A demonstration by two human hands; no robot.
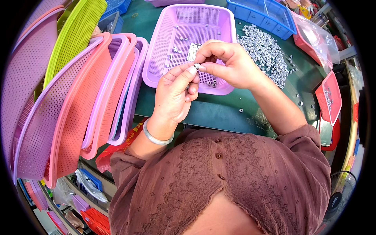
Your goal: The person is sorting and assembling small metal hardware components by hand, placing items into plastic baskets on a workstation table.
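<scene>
Both hands meet over the near half of a lilac plastic basket (228, 89). Between finger and thumb, my left hand (172, 92) pinches a small grey metal part (197, 65). The thumb and forefinger of my right hand (232, 64) close on the same part from the other side. Its exact shape is mostly covered by fingertips. Several similar small grey pieces (177, 50) lie scattered on the basket floor, along with a white printed card (192, 51). To the right of the basket is a big heap of small grey ring-shaped metal parts (262, 53).
Stacked pink and lilac baskets (84, 121) and a lime-green basket (74, 39) lean at the left. Behind the heap stands a blue tray (260, 19). A pink tray (329, 98) with small parts sits at the green table's (219, 113) right edge. A fan (337, 199) is lower right.
</scene>
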